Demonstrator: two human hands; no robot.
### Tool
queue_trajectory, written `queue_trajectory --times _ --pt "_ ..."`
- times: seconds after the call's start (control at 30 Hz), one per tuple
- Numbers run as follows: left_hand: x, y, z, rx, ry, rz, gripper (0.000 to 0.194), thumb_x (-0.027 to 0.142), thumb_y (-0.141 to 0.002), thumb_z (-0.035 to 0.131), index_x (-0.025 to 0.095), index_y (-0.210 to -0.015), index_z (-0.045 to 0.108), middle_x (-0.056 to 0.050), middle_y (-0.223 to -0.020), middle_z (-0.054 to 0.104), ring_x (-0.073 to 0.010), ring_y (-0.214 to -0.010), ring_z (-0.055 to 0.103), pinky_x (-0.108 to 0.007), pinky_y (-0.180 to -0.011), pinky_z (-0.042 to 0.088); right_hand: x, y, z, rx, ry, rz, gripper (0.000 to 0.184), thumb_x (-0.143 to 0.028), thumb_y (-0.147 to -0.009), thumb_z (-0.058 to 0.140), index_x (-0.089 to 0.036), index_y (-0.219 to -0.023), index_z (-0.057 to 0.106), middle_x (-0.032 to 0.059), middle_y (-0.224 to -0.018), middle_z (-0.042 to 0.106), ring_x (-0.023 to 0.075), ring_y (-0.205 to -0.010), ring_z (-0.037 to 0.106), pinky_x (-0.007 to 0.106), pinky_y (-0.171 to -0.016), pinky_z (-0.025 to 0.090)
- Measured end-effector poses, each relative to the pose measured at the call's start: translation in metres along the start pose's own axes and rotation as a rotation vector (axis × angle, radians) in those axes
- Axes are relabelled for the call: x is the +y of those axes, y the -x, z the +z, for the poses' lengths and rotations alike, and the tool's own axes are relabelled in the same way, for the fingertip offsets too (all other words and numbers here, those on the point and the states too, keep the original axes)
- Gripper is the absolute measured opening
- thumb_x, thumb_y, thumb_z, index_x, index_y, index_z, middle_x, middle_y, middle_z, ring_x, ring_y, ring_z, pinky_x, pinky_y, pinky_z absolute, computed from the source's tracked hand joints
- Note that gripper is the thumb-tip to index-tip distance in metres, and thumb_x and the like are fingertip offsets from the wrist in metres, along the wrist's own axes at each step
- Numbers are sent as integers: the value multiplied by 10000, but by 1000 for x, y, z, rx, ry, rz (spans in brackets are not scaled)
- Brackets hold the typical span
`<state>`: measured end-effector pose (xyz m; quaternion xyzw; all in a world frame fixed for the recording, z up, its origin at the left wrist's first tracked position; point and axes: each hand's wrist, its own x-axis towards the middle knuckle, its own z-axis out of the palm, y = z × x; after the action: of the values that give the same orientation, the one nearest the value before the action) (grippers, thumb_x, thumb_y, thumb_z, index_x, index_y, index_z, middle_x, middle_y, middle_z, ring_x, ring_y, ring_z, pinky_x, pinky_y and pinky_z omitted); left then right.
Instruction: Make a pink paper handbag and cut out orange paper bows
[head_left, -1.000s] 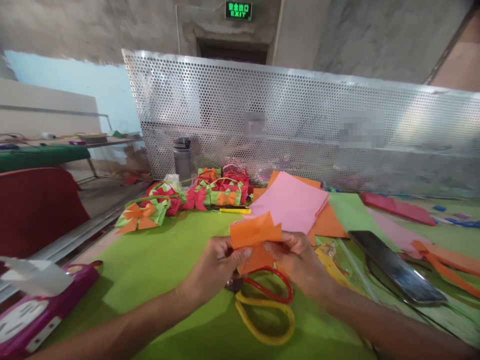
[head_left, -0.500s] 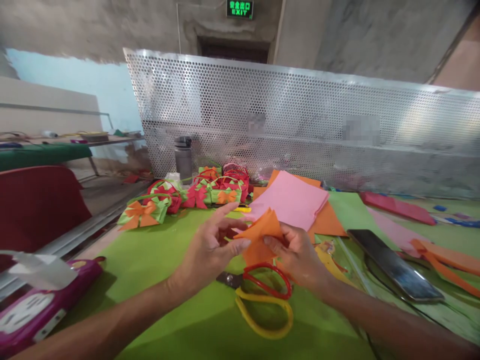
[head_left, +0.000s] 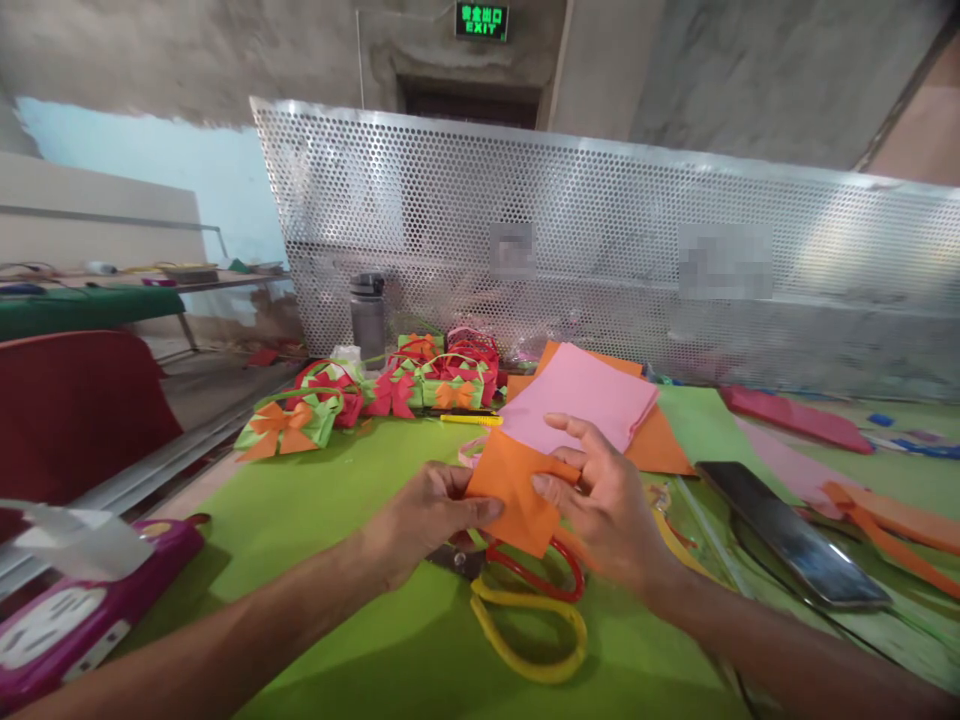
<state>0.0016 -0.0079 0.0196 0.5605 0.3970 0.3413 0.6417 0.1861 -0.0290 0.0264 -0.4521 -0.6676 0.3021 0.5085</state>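
Note:
Between my hands is an orange piece of folded paper, its broad flat face toward me. My left hand pinches its left edge, thumb in front and fingers curled behind. On the other side my right hand has its thumb on the paper's face, the index finger lifted and the other fingers partly hidden at the right edge. Below the paper, scissors lie on the green table surface, with a red handle loop and a yellow handle loop. Their dark blades are mostly hidden under my left hand.
Small paper bags with bows stand at the back left beside a grey bottle. A yellow cutter lies before the pink paper stack. At right is a phone; at left, a purple power strip.
The orange paper has gone from a pointed, folded shape to a flatter squarish face. My left fingers have closed on its left edge, and my right index finger has lifted away.

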Motion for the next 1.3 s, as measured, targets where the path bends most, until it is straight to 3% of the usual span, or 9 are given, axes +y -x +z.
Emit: queue_trajectory --times 0.2,0.33,0.47,0.57,0.77,1.03,1.13,1.2,1.3 --pt "1 2 3 -74 169 3 277 272 -588 775 111 -808 727 -64 -703 702 -147 -648 624 -226 -644 481 -2 1 1 -49 91 -49 456 -165 -724 603 -230 -1157 474 82 -1129 590 188 -931 586 283 -726 477" --pt "-1 3 3 -45 325 -24 307 301 -615 759 140 -873 718 -69 -758 709 -158 -646 632 -291 -689 501 -3 -1 2 -147 -134 75 422 -264 -746 631 -203 -1137 484 54 -909 670 164 -732 619 271 -633 488" --pt "-4 -1 -1 60 281 -26 304 297 -589 778 135 -840 718 -45 -732 693 -71 -517 546 -167 -496 433 3 -5 1 -255 -214 117 237 -347 -761 608 -144 -882 609 33 -768 658 177 -715 606 273 -631 479" --pt "-4 -2 -2 131 219 -67 295 287 -574 789 127 -811 714 -21 -687 669 -23 -416 449 -114 -344 309 8 -5 -1 -190 -7 26 162 -305 -793 562 -146 -802 591 0 -705 600 152 -671 552 244 -591 439" --pt "1 5 9 64 394 -154 256 172 -620 755 128 -864 693 -68 -779 694 -130 -550 612 -197 -378 508 1 -1 -1 -95 388 -186 209 -236 -792 548 -175 -609 468 -62 -558 395 91 -536 354 213 -501 308" --pt "3 -6 -2 122 502 35 68 75 -732 632 103 -784 666 -72 -825 719 -158 -647 670 -258 -571 585 1 -8 -9 -62 302 -184 74 -215 -820 536 -165 -784 578 -12 -683 601 119 -622 539 209 -589 410" --pt "15 -12 -18 247 518 163 146 55 -779 558 122 -872 649 -60 -845 719 -174 -680 676 -278 -543 589 -4 1 -6 -280 591 -163 154 -204 -857 469 -172 -757 582 9 -684 626 137 -630 566 226 -585 411" --pt "23 -13 -26 273 536 181 166 54 -787 546 113 -917 630 -72 -826 718 -181 -656 678 -284 -518 587 -6 14 3 -522 798 -217 43 -195 -770 580 -173 -791 610 34 -701 649 180 -637 587 263 -582 410" --pt "31 -9 -32 251 573 171 155 65 -775 574 98 -922 609 -85 -801 714 -182 -608 676 -281 -485 583 0 33 18 -706 1040 -339 309 -80 -649 592 -155 -948 604 112 -878 666 262 -781 611 314 -638 433"
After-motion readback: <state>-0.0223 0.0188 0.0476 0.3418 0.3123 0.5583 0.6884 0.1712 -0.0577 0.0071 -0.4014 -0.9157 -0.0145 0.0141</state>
